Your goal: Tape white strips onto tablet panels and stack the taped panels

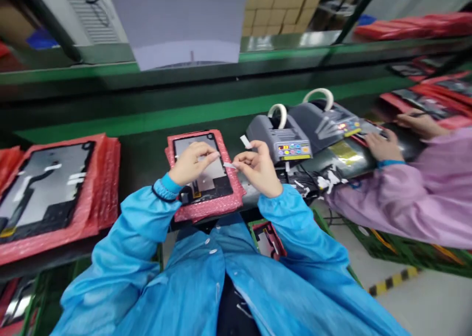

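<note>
A tablet screen panel [212,179], silver with black edges, lies in front of me on a stack of pink-red bubble-wrap bags [206,209]. Over its upper part is my left hand [193,163], thumb and forefinger brought together; whatever may be between them is too small to make out. My right hand [258,170] is just past the panel's right edge, pinching a short strip of white tape [229,165] between thumb and finger. A second white tape piece [245,141] sticks up at the fingers of that same hand.
Two grey tape dispensers [282,139] [324,122] with white rolls stand to the right, tape scraps [330,179] before them. At left, another panel [47,179] rests on stacked red bubble-wrap bags. A co-worker's hands [383,144] and pink sleeves occupy the right side. A green crate [416,247] sits below.
</note>
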`<move>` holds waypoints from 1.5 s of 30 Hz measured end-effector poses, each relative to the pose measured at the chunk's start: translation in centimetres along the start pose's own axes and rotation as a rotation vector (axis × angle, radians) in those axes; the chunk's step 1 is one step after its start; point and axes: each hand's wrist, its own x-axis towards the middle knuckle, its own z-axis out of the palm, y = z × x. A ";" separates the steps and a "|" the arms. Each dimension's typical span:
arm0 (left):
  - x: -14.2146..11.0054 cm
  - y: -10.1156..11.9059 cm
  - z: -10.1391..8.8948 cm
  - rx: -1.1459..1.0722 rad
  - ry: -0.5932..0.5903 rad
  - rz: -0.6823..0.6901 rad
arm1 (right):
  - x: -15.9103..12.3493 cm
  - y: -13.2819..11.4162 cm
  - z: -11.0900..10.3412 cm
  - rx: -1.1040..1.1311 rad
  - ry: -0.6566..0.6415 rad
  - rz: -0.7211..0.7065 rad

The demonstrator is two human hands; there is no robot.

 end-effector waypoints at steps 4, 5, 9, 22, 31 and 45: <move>-0.4 -0.1 0.3 -0.035 -0.018 0.026 | 0.6 -0.3 0.7 -0.006 -0.064 0.025; -0.5 -0.1 0.5 -0.042 -0.025 0.031 | 0.7 -0.3 0.9 -0.013 -0.074 0.025; -0.6 -0.4 1.1 -0.054 -0.009 -0.049 | 0.9 0.0 1.1 -0.042 -0.070 0.036; -0.3 -1.1 2.6 -0.184 0.071 -0.297 | 1.9 1.8 0.3 -0.041 -0.020 0.103; 1.0 -2.3 4.5 0.151 -0.041 -0.436 | 4.0 4.8 0.0 -0.205 -0.007 0.198; 1.5 -3.3 5.9 0.370 -0.097 -0.405 | 5.7 6.5 -0.2 -0.374 -0.030 0.296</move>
